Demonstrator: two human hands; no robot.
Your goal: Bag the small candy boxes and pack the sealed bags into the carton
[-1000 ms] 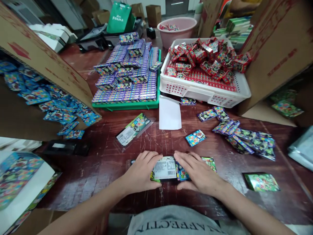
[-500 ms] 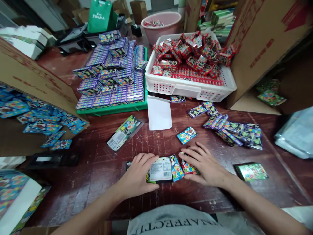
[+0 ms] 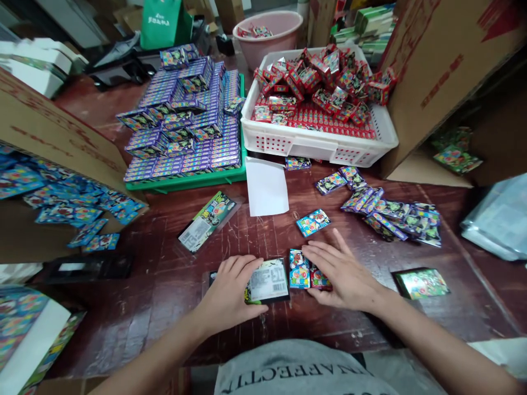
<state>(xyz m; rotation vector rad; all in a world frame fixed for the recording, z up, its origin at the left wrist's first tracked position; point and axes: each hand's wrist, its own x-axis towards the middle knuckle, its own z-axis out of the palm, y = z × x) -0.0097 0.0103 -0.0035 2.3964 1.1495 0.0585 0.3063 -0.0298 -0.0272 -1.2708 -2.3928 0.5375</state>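
Note:
My left hand (image 3: 230, 288) is closed over the left part of a flat black-and-green packet (image 3: 269, 281) with a white barcode label, thumb at its near edge. My right hand (image 3: 346, 274) curls over a small red box (image 3: 319, 278), largely covered by the fingers. Against that box's left side stands a small blue box (image 3: 299, 270), its edge near my right fingertips. A narrow strip of table separates the blue box from the packet. Another blue box (image 3: 313, 222) lies just beyond my right hand. A second labelled packet (image 3: 208, 222) in clear wrap rests farther left.
A green tray (image 3: 185, 184) bears rows of purple boxes; beside it a white basket (image 3: 263, 137) holds red ones. White paper (image 3: 267, 187) lies in front. Loose purple packs (image 3: 395, 214) and a green pack (image 3: 424, 283) are at right. Cardboard cartons (image 3: 432, 82) flank the table.
The blue box has come away from the packet's right end and turned upright beside the red box. My right hand has shifted slightly; my left hand still holds the packet.

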